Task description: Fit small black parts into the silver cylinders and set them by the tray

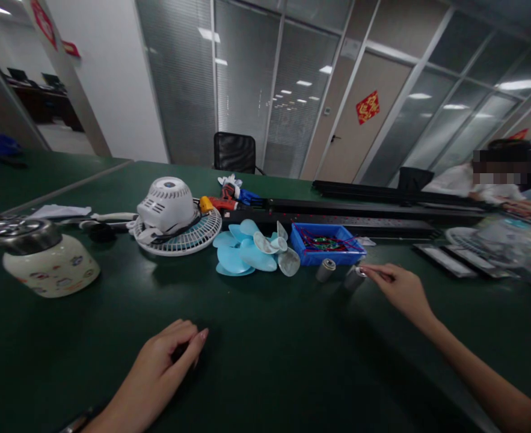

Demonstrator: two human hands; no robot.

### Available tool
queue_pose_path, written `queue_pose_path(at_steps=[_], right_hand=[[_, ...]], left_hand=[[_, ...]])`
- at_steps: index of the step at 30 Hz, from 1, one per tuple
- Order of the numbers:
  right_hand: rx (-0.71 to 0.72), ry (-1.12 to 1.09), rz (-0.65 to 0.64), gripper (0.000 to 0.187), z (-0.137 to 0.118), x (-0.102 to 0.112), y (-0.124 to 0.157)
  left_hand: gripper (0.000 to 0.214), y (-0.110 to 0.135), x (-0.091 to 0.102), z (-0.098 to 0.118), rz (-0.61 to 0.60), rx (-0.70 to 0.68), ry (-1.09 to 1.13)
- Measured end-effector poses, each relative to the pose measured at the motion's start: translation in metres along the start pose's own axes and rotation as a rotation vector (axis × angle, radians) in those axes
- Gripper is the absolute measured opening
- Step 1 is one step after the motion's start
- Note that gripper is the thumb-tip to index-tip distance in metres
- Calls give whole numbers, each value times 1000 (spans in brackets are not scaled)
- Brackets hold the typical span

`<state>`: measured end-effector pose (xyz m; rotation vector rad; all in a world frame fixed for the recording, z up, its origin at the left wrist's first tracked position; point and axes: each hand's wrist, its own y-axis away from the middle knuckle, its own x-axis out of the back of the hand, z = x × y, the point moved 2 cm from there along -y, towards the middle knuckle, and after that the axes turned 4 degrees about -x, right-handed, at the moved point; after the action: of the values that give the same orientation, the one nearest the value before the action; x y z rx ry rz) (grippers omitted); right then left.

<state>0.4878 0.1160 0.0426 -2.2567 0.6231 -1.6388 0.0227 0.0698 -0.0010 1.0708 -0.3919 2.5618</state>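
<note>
Resting low on the green table, my left hand (168, 355) is loosely closed, its fingers curled in and nothing visible in them. Farther forward, my right hand (403, 291) pinches the top of a small grey metal cylinder (352, 280) standing upright. A second grey metal cylinder (325, 271) stands just left of it. Behind both is a blue tray (313, 258) with red wires and small circuit boards inside. Left of the tray lie light-blue fan blades (233, 258) and a translucent fan blade (288, 261).
A white fan housing (166, 207) lies on its grille. At left stands a cream pot (51, 270) with a metal top. An orange-red power tool (222, 203), long black rails (346, 222) and flat panels (445, 260) lie farther back. A person (454, 180) sits at far right.
</note>
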Motion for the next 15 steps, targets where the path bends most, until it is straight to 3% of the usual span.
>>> queue_pose_path(at_steps=[10,15], right_hand=[[12,79,-60,54,-4,-2,3],[164,263,181,61,-22,9,8]], left_hand=[[43,0,1,0,4,-51,-12],[43,0,1,1,-13,-49,-26]])
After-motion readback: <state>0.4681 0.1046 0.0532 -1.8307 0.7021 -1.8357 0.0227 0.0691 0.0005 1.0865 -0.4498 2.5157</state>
